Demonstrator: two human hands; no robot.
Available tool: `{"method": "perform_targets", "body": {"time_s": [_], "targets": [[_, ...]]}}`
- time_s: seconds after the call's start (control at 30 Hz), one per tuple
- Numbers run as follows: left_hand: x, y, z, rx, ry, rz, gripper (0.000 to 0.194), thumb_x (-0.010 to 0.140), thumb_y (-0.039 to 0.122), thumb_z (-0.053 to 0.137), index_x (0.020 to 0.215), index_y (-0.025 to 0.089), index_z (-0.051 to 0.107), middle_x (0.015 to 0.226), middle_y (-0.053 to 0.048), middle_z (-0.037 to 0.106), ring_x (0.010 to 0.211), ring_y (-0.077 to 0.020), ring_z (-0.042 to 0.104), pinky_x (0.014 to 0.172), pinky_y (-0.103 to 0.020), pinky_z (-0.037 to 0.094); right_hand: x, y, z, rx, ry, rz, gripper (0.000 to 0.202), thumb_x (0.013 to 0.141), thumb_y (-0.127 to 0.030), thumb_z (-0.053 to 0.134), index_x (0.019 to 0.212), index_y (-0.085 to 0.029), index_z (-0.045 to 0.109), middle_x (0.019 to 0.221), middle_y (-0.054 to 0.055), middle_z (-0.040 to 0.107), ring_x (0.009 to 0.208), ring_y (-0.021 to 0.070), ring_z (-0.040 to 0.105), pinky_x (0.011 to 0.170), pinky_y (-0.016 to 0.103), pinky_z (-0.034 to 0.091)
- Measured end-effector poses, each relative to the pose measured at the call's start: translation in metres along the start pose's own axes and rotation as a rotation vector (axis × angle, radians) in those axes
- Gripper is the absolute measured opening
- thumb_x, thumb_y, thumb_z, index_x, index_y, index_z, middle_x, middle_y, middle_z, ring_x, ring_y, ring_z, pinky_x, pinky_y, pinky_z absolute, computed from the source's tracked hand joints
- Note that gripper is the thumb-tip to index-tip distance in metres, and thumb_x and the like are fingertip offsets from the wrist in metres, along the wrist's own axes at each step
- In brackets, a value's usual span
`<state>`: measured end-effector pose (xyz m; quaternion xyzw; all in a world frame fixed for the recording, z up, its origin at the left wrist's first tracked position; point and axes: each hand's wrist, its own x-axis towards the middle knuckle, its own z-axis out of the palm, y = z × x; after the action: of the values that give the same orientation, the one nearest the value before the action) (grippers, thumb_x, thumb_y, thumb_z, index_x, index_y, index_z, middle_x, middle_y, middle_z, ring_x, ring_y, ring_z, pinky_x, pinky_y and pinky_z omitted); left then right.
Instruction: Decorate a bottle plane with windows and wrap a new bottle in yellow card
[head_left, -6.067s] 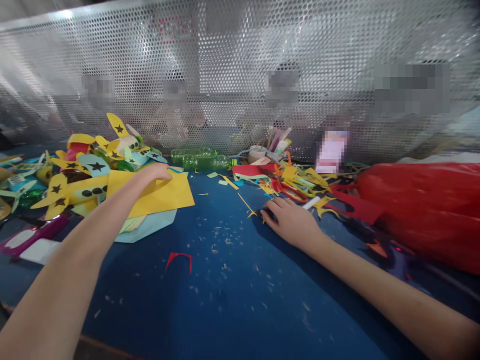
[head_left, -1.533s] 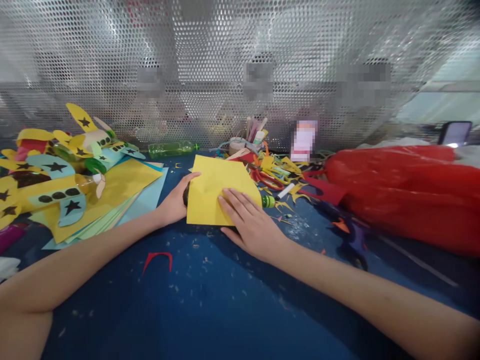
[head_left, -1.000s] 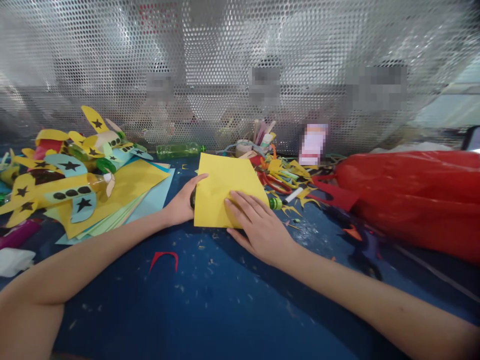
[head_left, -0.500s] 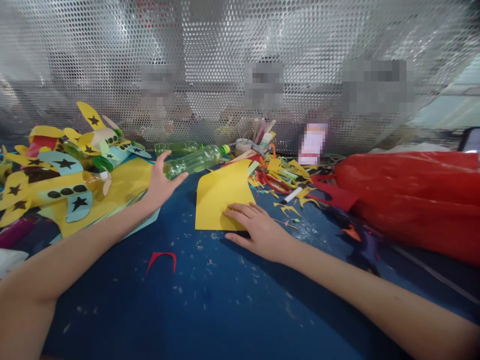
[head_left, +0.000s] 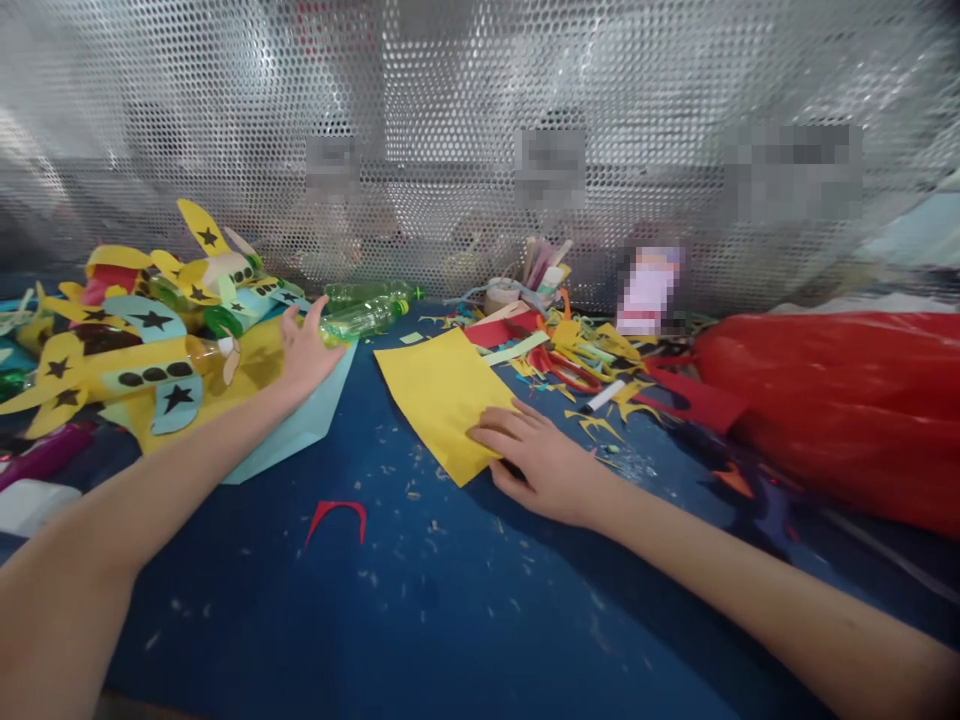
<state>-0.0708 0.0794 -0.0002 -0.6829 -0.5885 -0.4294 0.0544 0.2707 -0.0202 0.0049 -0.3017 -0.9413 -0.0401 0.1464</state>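
My left hand (head_left: 307, 345) reaches to the back left with thumb and fingers spread. Its thumb and fingertips are beside the base end of a clear green plastic bottle (head_left: 365, 318) lying on its side; whether they touch it I cannot tell. Behind that lies a second green bottle (head_left: 345, 293). Fingers of my right hand (head_left: 544, 465) rest on the near right part of a yellow paper sheet (head_left: 442, 395), with the thumb just off its edge. Under my left forearm are light blue sheets (head_left: 300, 430) and a yellow sheet with cut edges.
Bottle airplanes (head_left: 142, 375) with star-marked paper wings crowd the left. Red scissors (head_left: 574, 372), a white marker (head_left: 604, 395) and yellow scraps lie right of centre. A red plastic bag (head_left: 840, 400) fills the right. A red scrap (head_left: 337, 515) lies in front; perforated mesh (head_left: 450, 130) stands behind.
The near green bottle has shifted back and left. The yellow sheet under my right hand has turned and lies flatter. My left hand stays spread near the bottle. The view has swung slightly left.
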Motion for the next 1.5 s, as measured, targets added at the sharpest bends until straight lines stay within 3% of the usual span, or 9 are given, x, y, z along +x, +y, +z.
{"method": "perform_targets", "body": {"time_s": [0.07, 0.27, 0.43, 0.53, 0.63, 0.9, 1.1, 1.27, 1.5], "targets": [[-0.004, 0.011, 0.001, 0.089, 0.067, 0.032, 0.059, 0.07, 0.019, 0.068, 0.127, 0.022, 0.051, 0.137, -0.014, 0.034, 0.132, -0.042, 0.026, 0.107, -0.062, 0.024, 0.0, 0.003, 0.0, -0.024, 0.013, -0.01, 0.029, 0.083, -0.017, 0.045, 0.106, -0.019, 0.062, 0.112, 0.01, 0.066, 0.116, 0.0239, 0.056, 0.107, 0.053, 0.032], [-0.02, 0.051, 0.007, -0.013, -0.248, 0.461, 0.018, 0.083, 0.029, 0.055, 0.095, 0.024, 0.068, 0.114, -0.003, 0.062, 0.128, -0.0275, 0.042, 0.112, -0.052, 0.023, -0.002, 0.019, 0.002, -0.249, 0.062, 0.138, 0.025, 0.085, -0.012, 0.04, 0.091, -0.017, 0.065, 0.09, 0.008, 0.072, 0.116, 0.0268, 0.057, 0.105, 0.051, 0.032], [-0.037, 0.069, 0.008, -0.111, -0.524, 0.64, 0.029, 0.081, 0.049, 0.06, 0.092, 0.024, 0.068, 0.103, -0.001, 0.07, 0.119, -0.0274, 0.052, 0.112, -0.054, 0.018, 0.001, 0.019, -0.009, -0.25, -0.031, 0.283, 0.028, 0.092, -0.021, 0.037, 0.086, -0.015, 0.064, 0.088, 0.01, 0.071, 0.095, 0.0236, 0.065, 0.097, 0.045, 0.038], [-0.043, 0.075, 0.007, -0.117, -0.58, 0.66, 0.048, 0.072, 0.06, 0.065, 0.102, 0.022, 0.066, 0.112, -0.007, 0.065, 0.113, -0.0296, 0.055, 0.106, -0.052, 0.03, 0.002, 0.008, -0.017, -0.221, -0.08, 0.357, 0.043, 0.092, -0.049, 0.038, 0.086, -0.014, 0.062, 0.079, 0.011, 0.069, 0.079, 0.0246, 0.065, 0.087, 0.043, 0.043], [-0.045, 0.077, 0.007, -0.102, -0.636, 0.678, 0.053, 0.074, 0.061, 0.063, 0.108, 0.02, 0.063, 0.116, -0.011, 0.061, 0.108, -0.0267, 0.057, 0.095, -0.042, 0.043, 0.001, -0.004, -0.018, -0.18, -0.055, 0.344, 0.053, 0.08, -0.066, 0.049, 0.095, -0.015, 0.059, 0.087, 0.012, 0.069, 0.086, 0.0288, 0.063, 0.081, 0.042, 0.044], [-0.046, 0.076, 0.012, -0.06, -0.567, 0.752, 0.039, 0.092, 0.052, 0.046, 0.1, 0.02, 0.068, 0.105, -0.007, 0.067, 0.096, -0.0199, 0.062, 0.085, -0.033, 0.048, 0.001, 0.006, -0.006, -0.067, -0.028, 0.1, 0.014, 0.09, -0.034, 0.054, 0.089, -0.02, 0.056, 0.091, 0.005, 0.066, 0.084, 0.0182, 0.062, 0.074, 0.031, 0.045], [-0.045, 0.075, 0.011, 0.037, -0.476, 0.892, 0.046, 0.096, 0.052, 0.037, 0.093, 0.019, 0.069, 0.091, -0.008, 0.069, 0.084, -0.0177, 0.064, 0.07, -0.028, 0.048, 0.002, 0.003, -0.009, -0.139, -0.009, 0.095, 0.041, 0.081, -0.058, 0.057, 0.088, -0.018, 0.058, 0.091, 0.007, 0.067, 0.083, 0.0224, 0.062, 0.069, 0.033, 0.043], [-0.042, 0.079, 0.007, 0.062, -0.488, 1.014, 0.046, 0.097, 0.049, 0.035, 0.087, 0.019, 0.068, 0.083, -0.007, 0.069, 0.076, -0.0178, 0.063, 0.061, -0.026, 0.042, 0.002, 0.003, -0.012, -0.189, -0.089, 0.014, 0.02, 0.091, -0.033, 0.049, 0.09, -0.016, 0.059, 0.083, 0.006, 0.069, 0.074, 0.0186, 0.063, 0.067, 0.03, 0.041], [-0.045, 0.089, -0.002, 0.123, -0.575, 1.057, 0.034, 0.098, 0.038, 0.039, 0.092, 0.021, 0.068, 0.086, -0.006, 0.07, 0.078, -0.0169, 0.063, 0.062, -0.026, 0.044, 0.001, 0.005, -0.026, -0.263, -0.168, 0.018, 0.025, 0.09, -0.023, 0.044, 0.072, -0.018, 0.061, 0.068, 0.003, 0.067, 0.059, 0.015, 0.06, 0.056, 0.028, 0.034]]}}
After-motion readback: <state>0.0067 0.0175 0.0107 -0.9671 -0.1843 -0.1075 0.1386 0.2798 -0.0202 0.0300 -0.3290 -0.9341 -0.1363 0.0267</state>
